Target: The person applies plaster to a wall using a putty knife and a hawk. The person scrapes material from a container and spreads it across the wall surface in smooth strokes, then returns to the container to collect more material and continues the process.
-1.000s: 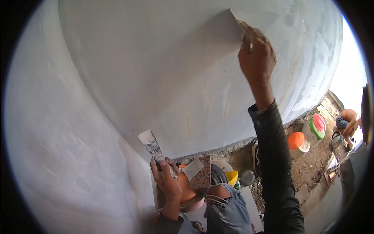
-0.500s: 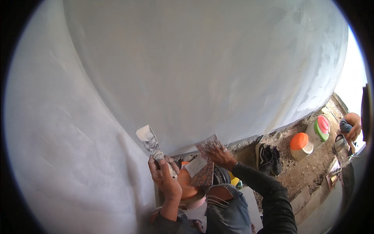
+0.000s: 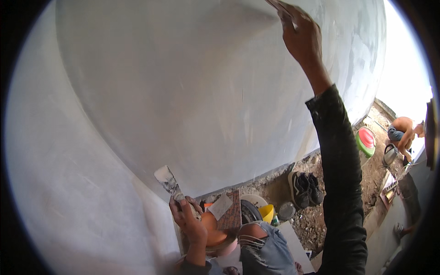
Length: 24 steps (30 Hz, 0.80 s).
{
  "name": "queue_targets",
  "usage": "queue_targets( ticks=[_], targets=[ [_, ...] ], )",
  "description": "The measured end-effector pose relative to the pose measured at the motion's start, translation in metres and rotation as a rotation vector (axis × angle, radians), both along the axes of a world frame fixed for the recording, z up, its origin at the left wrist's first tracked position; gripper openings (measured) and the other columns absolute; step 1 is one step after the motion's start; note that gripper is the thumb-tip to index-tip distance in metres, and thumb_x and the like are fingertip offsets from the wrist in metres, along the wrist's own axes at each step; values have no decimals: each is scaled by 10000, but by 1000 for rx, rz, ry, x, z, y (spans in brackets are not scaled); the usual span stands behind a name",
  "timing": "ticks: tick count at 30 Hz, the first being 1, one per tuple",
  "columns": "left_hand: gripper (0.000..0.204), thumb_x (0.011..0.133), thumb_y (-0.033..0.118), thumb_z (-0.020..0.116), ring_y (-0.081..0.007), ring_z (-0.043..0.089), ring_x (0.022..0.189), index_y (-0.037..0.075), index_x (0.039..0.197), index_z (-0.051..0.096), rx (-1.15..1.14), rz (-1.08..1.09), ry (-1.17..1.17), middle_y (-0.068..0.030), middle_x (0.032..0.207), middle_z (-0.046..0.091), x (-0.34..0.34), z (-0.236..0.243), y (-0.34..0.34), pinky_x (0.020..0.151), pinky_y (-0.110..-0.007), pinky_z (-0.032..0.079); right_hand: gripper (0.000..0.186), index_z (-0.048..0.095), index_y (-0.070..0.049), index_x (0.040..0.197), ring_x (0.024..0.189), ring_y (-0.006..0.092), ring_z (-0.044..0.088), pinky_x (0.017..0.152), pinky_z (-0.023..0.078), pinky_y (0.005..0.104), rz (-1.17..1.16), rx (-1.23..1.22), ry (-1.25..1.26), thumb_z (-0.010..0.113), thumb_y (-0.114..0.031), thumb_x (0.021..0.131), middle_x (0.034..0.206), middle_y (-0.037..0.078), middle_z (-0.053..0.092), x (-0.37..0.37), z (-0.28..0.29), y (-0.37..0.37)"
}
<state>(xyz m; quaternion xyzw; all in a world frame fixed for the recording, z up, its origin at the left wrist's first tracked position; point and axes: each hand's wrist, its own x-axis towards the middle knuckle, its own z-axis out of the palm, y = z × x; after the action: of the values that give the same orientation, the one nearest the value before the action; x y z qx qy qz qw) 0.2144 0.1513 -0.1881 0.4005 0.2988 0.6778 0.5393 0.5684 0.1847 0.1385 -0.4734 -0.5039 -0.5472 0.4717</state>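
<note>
In my left hand (image 3: 190, 224), low beside the corner of two grey walls, is a putty knife (image 3: 168, 179), its blade pointing up and smeared with white paste. My right arm reaches up across the view. At the top edge, my right hand (image 3: 303, 40) grips a thin, flat, brownish sheet (image 3: 275, 4), seen nearly edge-on and partly cut off by the frame. It is held at the large grey wall (image 3: 197, 91); whether it touches cannot be told. Smooth pale coating with faint streaks covers this wall.
Below me are an orange bowl (image 3: 211, 231), a patterned board (image 3: 230, 211), a yellow container (image 3: 266, 212) and black shoes (image 3: 305, 189). A green-and-red-topped bucket (image 3: 366, 141) stands on rubble at right. Farther off, another person (image 3: 402, 133) crouches near a kettle-like metal pot (image 3: 390, 154).
My right hand has swung from low near the wall's foot up to the top of the view with the sheet. My left hand still holds the putty knife, slightly lower.
</note>
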Motion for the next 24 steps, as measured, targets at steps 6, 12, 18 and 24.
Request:
queue_targets(
  ticks=[6,12,18,24],
  targets=[
    [396,1029,271,551,-126,519,672,17,1316,448,-46,10,-6,-53,883,560,-9,-11,6,586,-271,429,395,733,-152,1170,1110,240,659,953,513,382,-7,-249,-219,648,35,833,1188,36,725,-53,-136,27],
    [298,1031,237,565,-110,507,656,59,1259,492,-8,-43,-6,-41,899,565,1,-2,-1,546,-242,411,537,624,-241,1381,1446,298,413,1169,336,540,72,-951,-149,647,-153,852,1509,43,502,-65,-391,-20],
    [318,1030,250,564,-109,501,649,51,1270,497,-10,-38,30,-43,897,560,4,5,-7,536,-242,408,602,538,-258,1466,1400,303,439,1168,349,544,58,-1236,-118,634,-195,875,1484,47,504,-41,-508,-47],
    [390,1024,293,553,-122,519,662,10,1279,467,27,-12,93,-61,897,562,5,5,-9,554,-254,417,538,592,-164,1395,1222,314,598,1026,479,477,111,-894,317,604,-37,873,1284,100,656,-12,-409,-72]
  ],
)
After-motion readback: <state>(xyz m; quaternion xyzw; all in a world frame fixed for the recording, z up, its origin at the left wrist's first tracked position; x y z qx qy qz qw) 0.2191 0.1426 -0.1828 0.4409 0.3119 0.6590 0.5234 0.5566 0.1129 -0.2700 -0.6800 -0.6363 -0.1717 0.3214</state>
